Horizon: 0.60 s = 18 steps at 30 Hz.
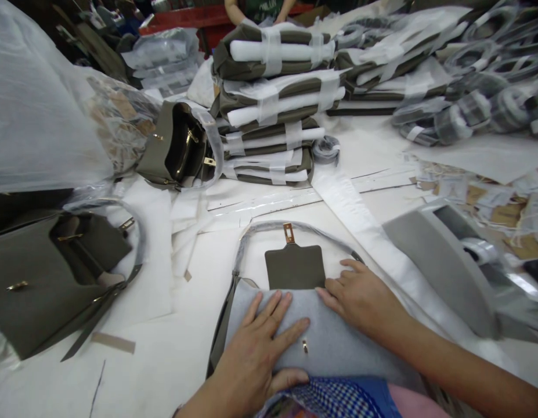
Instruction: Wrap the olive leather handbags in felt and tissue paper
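Note:
A handbag lies in front of me, its front covered by a light grey sheet [338, 337] with a small gold clasp showing through it. My left hand [262, 348] rests on the sheet with its fingers spread. At the sheet's top edge, beside the olive flap [295, 267], is my right hand [360, 296]; its thumb and index finger meet at that edge, and the other fingers are bent. The flap points away from me and ends in a gold buckle plate [288, 233]. Around it arches the wrapped handle [260, 226].
Open olive bags stand at the left [29, 290] and upper left [159, 151]. Wrapped bags [277, 98] are stacked at the back. A grey tape dispenser [447, 261] sits at the right, near heaped tags [504, 203]. Another person's arms [236, 11] show beyond the stack.

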Available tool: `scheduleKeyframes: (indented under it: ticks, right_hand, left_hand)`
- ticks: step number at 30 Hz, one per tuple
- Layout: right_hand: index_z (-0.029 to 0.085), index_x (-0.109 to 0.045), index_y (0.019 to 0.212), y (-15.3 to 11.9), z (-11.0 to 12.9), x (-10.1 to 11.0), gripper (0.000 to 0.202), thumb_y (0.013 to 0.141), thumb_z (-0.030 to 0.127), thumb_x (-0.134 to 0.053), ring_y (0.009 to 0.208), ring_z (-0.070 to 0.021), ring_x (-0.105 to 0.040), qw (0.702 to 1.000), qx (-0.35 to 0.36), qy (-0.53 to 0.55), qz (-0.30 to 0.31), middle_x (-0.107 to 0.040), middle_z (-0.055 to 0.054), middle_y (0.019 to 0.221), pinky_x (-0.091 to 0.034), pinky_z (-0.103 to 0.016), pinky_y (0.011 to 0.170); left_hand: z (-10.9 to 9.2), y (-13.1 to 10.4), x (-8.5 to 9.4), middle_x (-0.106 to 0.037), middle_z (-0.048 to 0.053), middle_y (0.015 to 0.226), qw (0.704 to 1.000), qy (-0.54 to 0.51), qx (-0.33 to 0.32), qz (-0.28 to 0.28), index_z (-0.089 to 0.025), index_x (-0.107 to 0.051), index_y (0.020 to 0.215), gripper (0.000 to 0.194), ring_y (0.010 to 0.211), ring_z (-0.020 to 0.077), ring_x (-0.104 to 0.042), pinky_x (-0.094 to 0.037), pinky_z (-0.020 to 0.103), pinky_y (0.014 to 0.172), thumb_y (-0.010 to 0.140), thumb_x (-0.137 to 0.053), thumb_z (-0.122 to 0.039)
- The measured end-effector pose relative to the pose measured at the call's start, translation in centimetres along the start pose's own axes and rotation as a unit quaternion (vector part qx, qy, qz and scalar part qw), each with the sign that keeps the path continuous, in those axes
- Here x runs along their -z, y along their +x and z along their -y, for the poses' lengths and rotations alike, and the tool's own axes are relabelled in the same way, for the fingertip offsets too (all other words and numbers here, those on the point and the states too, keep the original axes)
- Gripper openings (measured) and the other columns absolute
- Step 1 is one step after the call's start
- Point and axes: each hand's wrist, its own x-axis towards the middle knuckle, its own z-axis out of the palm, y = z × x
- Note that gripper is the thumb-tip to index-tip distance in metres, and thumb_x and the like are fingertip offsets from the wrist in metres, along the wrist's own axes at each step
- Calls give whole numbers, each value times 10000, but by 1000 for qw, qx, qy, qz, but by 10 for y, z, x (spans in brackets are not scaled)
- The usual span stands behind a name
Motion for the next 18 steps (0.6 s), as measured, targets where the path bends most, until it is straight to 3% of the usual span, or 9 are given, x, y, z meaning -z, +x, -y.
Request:
scheduleKeyframes:
  ticks: [6, 10, 12, 15, 18]
  right_hand:
    - [160, -696, 797, -3, 3, 10, 323, 997, 319, -499, 701, -201, -657, 1000, -27, -12, -7, -690, -49, 658, -397, -435, 1000]
    - [157, -690, 905, 2, -1, 23, 265, 985, 357, -536, 840, -230, -676, 997, -46, 37, -50, -714, -70, 794, -497, -385, 871]
    - [156, -669, 1084, 16, -4, 26, 243, 989, 328, -528, 995, -254, -672, 989, -63, 91, -96, -731, -103, 1007, -516, -389, 889]
    - [123, -561, 1331, 48, -7, 25, 390, 965, 258, -555, 1204, -294, -611, 965, -108, 199, -135, -650, -163, 1292, -477, -442, 1026]
    - [92, -545, 1368, 74, -3, 28, 447, 936, 202, -581, 1070, -273, -699, 953, -106, 260, -117, -724, -151, 1165, -559, -382, 931]
  left_hand:
    - [-5, -2, 4, -213, 147, 1631, 999, -25, 22, 22, -365, -217, 1536, 787, 1488, 348, -232, -257, 654, 1149, 877, -522, -668]
    - [-4, -4, 4, -233, 126, 1629, 1000, -31, 6, 1, -366, -253, 1526, 737, 1479, 333, -266, -242, 635, 1161, 896, -485, -670]
    - [-3, -6, 1, -248, 121, 1625, 999, -28, 4, -17, -370, -273, 1520, 709, 1478, 324, -272, -232, 621, 1169, 907, -478, -660]
    - [-4, -7, -4, -261, 130, 1619, 999, -23, 11, -35, -370, -317, 1506, 691, 1478, 320, -274, -221, 595, 1179, 904, -472, -670]
    - [-7, -8, -4, -280, 131, 1613, 999, -23, 16, -42, -360, -348, 1496, 674, 1476, 308, -281, -212, 573, 1189, 909, -461, -670]
